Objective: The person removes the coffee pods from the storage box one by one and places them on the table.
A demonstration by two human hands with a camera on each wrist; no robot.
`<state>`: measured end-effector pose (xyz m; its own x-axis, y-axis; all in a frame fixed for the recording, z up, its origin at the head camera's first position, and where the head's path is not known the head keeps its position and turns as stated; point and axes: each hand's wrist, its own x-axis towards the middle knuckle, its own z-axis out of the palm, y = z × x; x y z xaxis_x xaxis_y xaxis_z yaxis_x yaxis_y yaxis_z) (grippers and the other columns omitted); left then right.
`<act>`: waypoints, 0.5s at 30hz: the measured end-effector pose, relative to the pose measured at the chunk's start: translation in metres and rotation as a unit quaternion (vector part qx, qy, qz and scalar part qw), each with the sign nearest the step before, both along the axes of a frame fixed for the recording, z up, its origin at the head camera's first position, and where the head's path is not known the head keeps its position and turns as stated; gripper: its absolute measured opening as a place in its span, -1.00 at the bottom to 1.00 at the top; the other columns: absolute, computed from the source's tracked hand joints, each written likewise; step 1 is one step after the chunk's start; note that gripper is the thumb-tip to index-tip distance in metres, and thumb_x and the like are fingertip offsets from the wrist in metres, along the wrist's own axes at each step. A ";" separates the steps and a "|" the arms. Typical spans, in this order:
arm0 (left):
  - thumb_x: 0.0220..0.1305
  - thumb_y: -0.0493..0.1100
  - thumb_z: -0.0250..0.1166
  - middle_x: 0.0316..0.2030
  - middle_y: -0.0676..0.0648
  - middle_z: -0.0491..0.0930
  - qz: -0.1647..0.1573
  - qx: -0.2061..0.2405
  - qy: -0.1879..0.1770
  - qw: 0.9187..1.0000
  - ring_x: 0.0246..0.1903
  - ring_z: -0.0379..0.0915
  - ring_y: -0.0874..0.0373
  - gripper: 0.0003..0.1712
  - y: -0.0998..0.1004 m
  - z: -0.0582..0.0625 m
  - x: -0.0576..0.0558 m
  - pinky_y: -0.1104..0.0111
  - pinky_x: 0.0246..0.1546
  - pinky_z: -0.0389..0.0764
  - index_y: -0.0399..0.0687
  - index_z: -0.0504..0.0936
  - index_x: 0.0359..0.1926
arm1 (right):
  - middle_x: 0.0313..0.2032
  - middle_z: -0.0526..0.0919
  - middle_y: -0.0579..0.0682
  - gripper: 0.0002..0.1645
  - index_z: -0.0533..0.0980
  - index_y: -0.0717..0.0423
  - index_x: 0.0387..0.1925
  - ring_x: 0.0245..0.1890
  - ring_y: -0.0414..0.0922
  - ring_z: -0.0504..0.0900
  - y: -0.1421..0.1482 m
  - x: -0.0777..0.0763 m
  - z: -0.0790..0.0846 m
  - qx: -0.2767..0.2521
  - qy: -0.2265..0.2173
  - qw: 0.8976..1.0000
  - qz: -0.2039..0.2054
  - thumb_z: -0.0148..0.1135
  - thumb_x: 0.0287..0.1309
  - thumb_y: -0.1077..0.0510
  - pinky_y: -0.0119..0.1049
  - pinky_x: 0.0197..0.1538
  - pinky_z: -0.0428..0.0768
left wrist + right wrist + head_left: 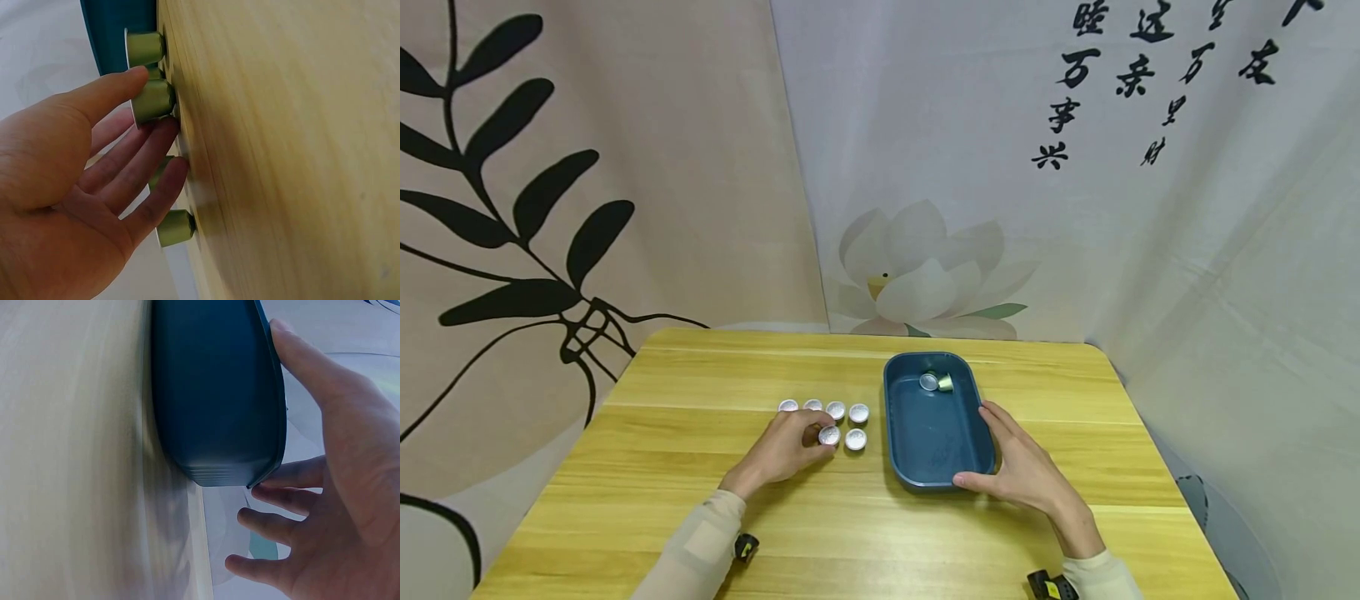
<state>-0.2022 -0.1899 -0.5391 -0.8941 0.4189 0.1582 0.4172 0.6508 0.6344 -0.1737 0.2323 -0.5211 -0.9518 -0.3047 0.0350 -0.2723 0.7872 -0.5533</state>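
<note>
In the head view my left hand (786, 446) pinches a coffee capsule (829, 437) between thumb and fingers, at the near row of a group of capsules. The left wrist view shows this capsule (154, 103) as a green cup with a silver rim, close to the tabletop. Beside it stands another capsule (145, 49). My right hand (1026, 462) rests at the near right corner of a dark blue tray (925, 442), thumb on the front rim and fingers along the right side. The right wrist view shows those fingers spread at the tray (219, 394), mostly straight.
Two capsules lie in the far end of the tray, one with its silver lid (928, 382) up, one on its side (945, 383). Several more stand lid up, including one at right (856, 439). Behind the wooden table (850, 533) hangs a printed curtain (715, 208).
</note>
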 end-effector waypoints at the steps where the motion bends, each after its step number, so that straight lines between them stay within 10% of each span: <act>1: 0.33 -0.23 0.67 -0.07 -0.04 0.87 0.001 0.000 0.000 1.000 -0.09 0.86 0.11 -0.71 0.000 0.000 0.000 0.16 0.00 0.90 -0.11 0.84 0.02 | 0.77 0.20 0.29 0.55 0.20 0.25 0.76 0.62 0.42 0.46 0.000 0.000 0.000 0.000 0.000 1.000 0.000 0.70 0.04 -0.50 0.46 0.47 0.63; 15: 0.30 -0.21 0.70 0.02 -0.03 0.86 0.012 -0.007 -0.013 1.000 0.01 0.83 0.11 -0.63 -0.002 0.001 0.004 0.08 0.13 0.87 -0.07 0.84 0.09 | 0.77 0.19 0.28 0.56 0.19 0.25 0.76 0.61 0.41 0.47 -0.001 0.000 0.001 0.001 -0.001 1.000 0.001 0.70 0.04 -0.51 0.45 0.46 0.64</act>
